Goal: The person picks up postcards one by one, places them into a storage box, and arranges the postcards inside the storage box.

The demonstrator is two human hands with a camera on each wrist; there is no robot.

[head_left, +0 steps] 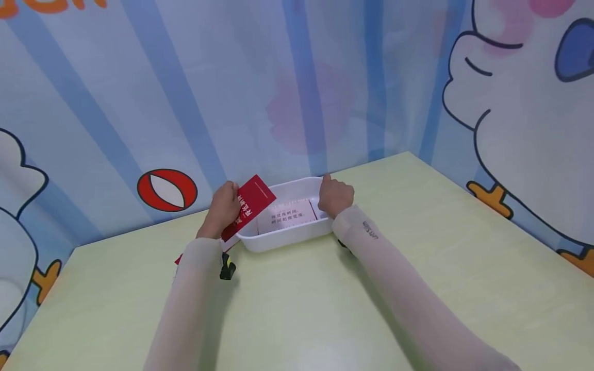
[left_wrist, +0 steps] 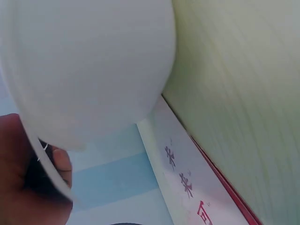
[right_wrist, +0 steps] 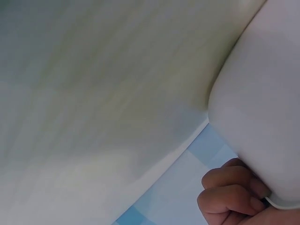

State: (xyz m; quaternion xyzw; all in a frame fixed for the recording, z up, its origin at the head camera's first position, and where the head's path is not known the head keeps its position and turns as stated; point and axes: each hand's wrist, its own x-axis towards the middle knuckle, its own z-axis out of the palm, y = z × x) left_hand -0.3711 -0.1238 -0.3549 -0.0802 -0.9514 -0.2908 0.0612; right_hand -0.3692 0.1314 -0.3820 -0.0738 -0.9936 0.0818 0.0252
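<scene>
In the head view, my left hand (head_left: 224, 208) holds a red card (head_left: 252, 203) with pale lettering, tilted over the left end of a white plastic basin (head_left: 283, 238). In the left wrist view this hand (left_wrist: 28, 183) is partly hidden behind the basin's rim (left_wrist: 40, 154); whether it also touches the rim, I cannot tell. At the basin's right end my right hand (head_left: 335, 196) grips the rim, its fingers (right_wrist: 227, 183) curled at the outer side. Inside the basin lies a white card (head_left: 290, 215) with dark printed characters and a red edge.
Beside the basin, below my left hand, a white-faced card (left_wrist: 187, 180) with red edging lies on the pale green table (head_left: 287, 309). A cartoon-printed curtain (head_left: 250, 93) stands right behind the basin. A small black device (head_left: 227, 267) sits at the left wrist.
</scene>
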